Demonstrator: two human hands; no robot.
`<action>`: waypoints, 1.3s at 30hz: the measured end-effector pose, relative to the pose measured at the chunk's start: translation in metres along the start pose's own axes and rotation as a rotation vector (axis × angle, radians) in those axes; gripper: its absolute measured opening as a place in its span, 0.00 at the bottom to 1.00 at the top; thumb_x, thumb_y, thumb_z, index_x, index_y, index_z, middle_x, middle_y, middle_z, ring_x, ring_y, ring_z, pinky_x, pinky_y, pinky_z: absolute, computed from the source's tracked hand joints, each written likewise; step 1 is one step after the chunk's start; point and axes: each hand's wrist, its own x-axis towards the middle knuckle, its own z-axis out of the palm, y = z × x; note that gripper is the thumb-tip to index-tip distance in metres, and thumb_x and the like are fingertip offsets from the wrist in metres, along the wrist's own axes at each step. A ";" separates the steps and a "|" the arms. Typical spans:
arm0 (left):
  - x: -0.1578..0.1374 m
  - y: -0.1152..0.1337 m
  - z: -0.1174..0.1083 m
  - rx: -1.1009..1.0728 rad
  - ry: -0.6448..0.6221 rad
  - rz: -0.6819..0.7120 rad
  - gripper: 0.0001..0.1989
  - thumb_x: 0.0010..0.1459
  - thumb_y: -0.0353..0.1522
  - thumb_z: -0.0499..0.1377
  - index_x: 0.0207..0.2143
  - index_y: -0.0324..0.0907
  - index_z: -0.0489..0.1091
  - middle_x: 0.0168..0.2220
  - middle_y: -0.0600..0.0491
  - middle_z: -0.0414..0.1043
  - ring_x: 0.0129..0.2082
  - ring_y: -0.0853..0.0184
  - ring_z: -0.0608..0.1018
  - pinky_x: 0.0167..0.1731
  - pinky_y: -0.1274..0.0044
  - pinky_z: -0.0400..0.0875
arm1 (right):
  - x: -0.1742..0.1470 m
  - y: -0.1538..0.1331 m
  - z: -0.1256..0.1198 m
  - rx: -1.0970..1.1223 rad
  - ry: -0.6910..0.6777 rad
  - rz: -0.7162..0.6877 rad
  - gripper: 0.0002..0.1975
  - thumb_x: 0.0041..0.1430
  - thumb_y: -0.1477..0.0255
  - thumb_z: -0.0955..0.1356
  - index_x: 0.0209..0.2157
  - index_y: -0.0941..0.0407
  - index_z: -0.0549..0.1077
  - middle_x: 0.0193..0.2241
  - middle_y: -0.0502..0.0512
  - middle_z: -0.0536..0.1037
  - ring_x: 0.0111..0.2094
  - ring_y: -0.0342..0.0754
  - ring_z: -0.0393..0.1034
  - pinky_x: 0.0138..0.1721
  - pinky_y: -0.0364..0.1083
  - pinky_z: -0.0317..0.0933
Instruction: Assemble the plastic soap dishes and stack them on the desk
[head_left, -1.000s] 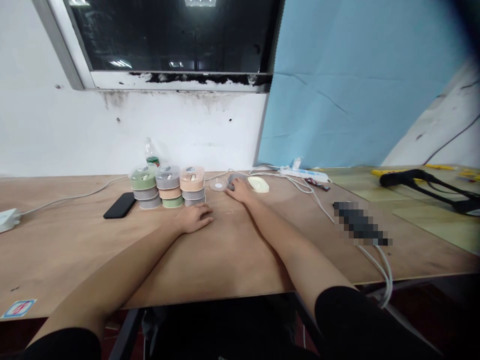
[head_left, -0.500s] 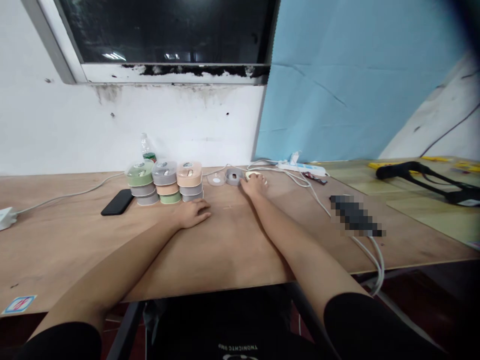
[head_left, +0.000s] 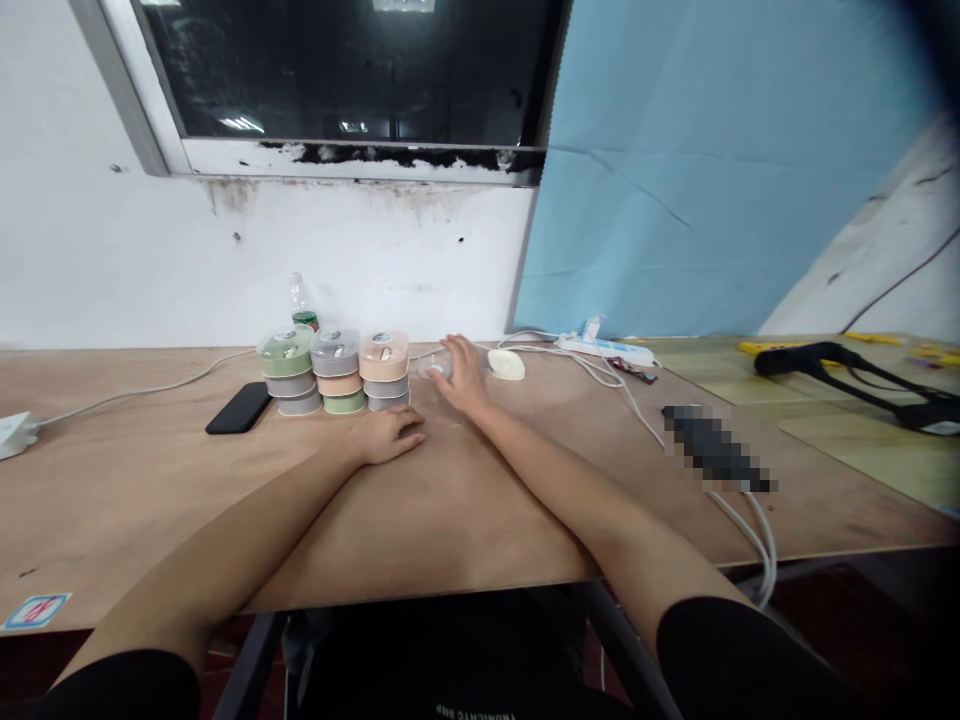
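Note:
My right hand (head_left: 462,376) is stretched over the back of the table with its fingers extended and apart. It covers the place where a grey box part stood, and partly hides a round clear lid (head_left: 427,367). Whether it touches either one I cannot tell. Just right of it lies a cream oval dish (head_left: 507,364). My left hand (head_left: 386,434) rests on the tabletop, fingers loosely bent and thumb apart, holding nothing. Directly behind it stand stacked boxes with clear tops: a green-topped stack (head_left: 285,355), a grey-topped stack (head_left: 335,354) and a peach-topped stack (head_left: 385,358).
A black phone (head_left: 238,408) lies left of the stacks, and a plastic bottle (head_left: 301,303) stands behind them. To the right are a white power strip (head_left: 606,350) with cables, a blurred-out dark object (head_left: 716,447) and a black strap frame (head_left: 847,375).
My right hand has moved left from the cream dish to over the grey part and clear lid, uncovering the dish. My left hand stays on the table. The view has shifted slightly.

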 end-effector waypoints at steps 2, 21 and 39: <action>0.000 -0.001 0.001 0.000 0.005 -0.002 0.20 0.64 0.44 0.51 0.52 0.43 0.69 0.51 0.46 0.71 0.45 0.59 0.76 0.47 0.67 0.71 | 0.005 -0.031 0.003 0.062 -0.032 -0.074 0.33 0.61 0.53 0.63 0.61 0.58 0.58 0.62 0.62 0.59 0.66 0.55 0.46 0.66 0.53 0.43; 0.001 -0.004 0.005 -0.008 0.010 -0.006 0.24 0.63 0.46 0.51 0.55 0.42 0.65 0.49 0.44 0.72 0.45 0.56 0.76 0.45 0.65 0.71 | -0.032 -0.002 -0.028 0.215 -0.071 -0.226 0.36 0.52 0.51 0.70 0.58 0.53 0.64 0.58 0.63 0.67 0.65 0.60 0.51 0.65 0.64 0.45; -0.001 0.002 -0.007 -0.012 0.025 -0.074 0.29 0.52 0.58 0.56 0.38 0.42 0.71 0.51 0.46 0.69 0.44 0.57 0.76 0.45 0.67 0.71 | -0.054 0.009 -0.041 0.418 -0.406 -0.157 0.41 0.41 0.52 0.76 0.56 0.53 0.67 0.59 0.63 0.67 0.61 0.62 0.58 0.61 0.61 0.54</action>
